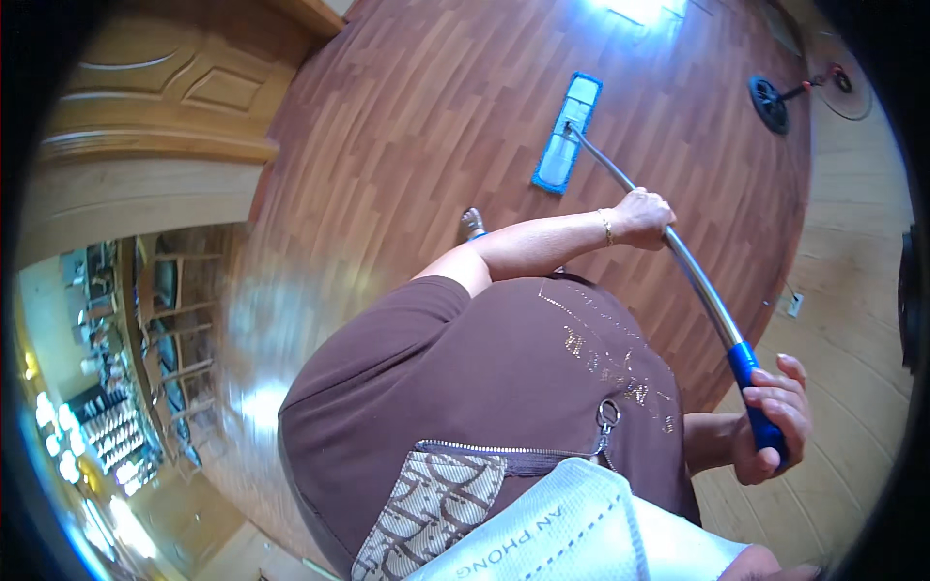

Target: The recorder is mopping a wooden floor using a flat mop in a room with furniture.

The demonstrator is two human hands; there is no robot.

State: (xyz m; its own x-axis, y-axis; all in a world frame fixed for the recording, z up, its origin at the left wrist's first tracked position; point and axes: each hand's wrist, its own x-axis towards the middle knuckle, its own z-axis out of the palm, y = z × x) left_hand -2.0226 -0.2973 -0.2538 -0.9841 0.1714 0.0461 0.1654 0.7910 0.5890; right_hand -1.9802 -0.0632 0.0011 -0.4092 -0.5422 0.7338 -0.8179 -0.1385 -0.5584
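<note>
A flat mop with a blue-edged, pale rectangular head lies on the wooden floor ahead of me. Its silver pole slants from the head back toward my right side and ends in a blue grip. Partway along the pole, my left hand is closed around the metal, a gold bracelet on its wrist. Lower down, my right hand wraps round the blue grip near its end, fingers curled over it.
Wood-plank floor spreads ahead. A carved wooden door stands at the far left, with wooden chairs below it. A black wheel on a red-and-black frame stands at the far right by the pale wall, which has an outlet.
</note>
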